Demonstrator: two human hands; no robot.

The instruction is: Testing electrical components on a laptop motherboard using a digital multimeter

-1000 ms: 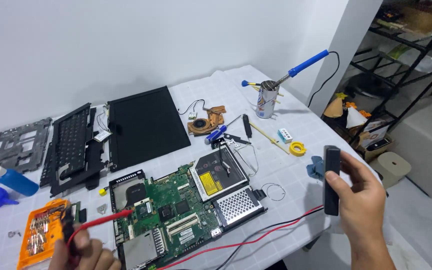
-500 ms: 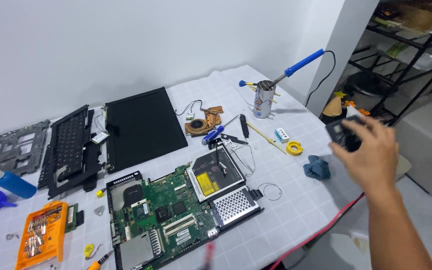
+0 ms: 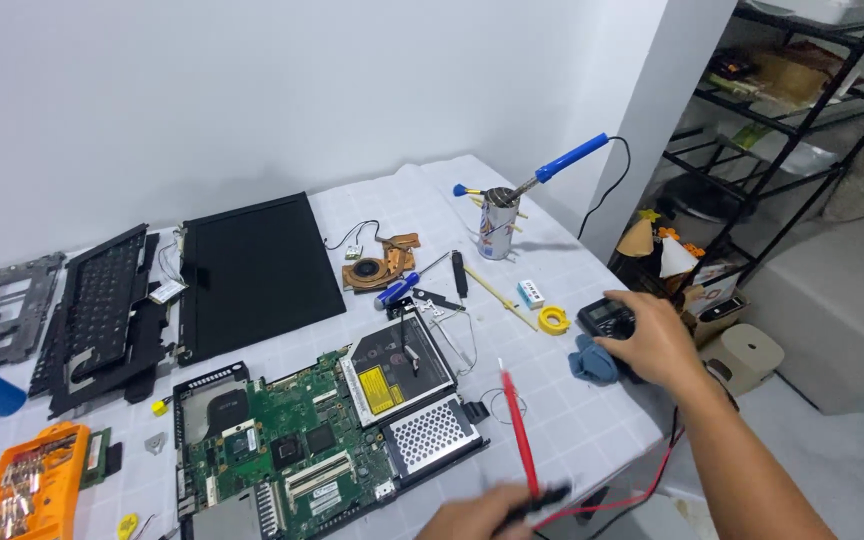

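Right hand (image 3: 657, 340) now on multimeter (image 3: 607, 318)

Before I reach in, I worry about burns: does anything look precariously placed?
The blue-handled soldering iron stands tilted in a tin can near the table's far edge, handle overhanging. The right hand rests on the multimeter.

Right hand (image 3: 657, 340) stretched forward, palm down, fingers spread; left hand (image 3: 477, 515) low, closed in a pinch grip.

A red probe (image 3: 519, 425), a green circuit board (image 3: 282, 450), an orange screwdriver case (image 3: 34, 485) and a white grid-patterned tablecloth (image 3: 572, 420).
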